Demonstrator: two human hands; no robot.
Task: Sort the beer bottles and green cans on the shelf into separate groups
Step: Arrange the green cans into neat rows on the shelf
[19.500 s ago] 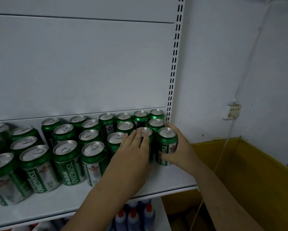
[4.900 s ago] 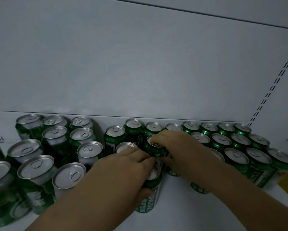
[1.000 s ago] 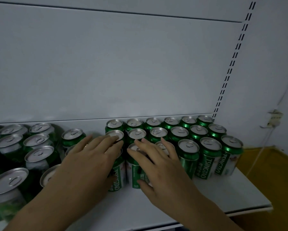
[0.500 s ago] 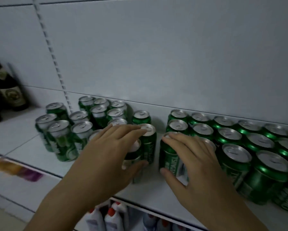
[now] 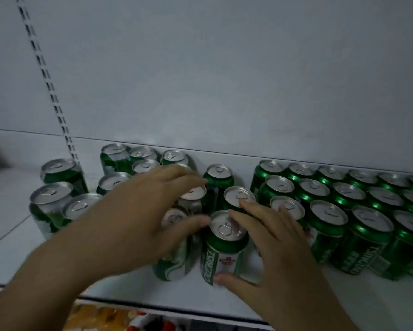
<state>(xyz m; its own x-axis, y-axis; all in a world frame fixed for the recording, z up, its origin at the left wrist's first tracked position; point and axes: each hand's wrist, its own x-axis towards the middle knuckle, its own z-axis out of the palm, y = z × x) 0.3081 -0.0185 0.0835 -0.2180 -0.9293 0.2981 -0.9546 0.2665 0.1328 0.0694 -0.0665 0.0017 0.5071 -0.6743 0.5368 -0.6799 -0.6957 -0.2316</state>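
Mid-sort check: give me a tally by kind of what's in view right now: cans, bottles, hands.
Green aluminium cans: 28 with tops showing; others may be hidden or cut off at the frame edge
Beer bottles: 0 clearly visible
Bare hands: 2, the left hand and the right hand
Total: 30
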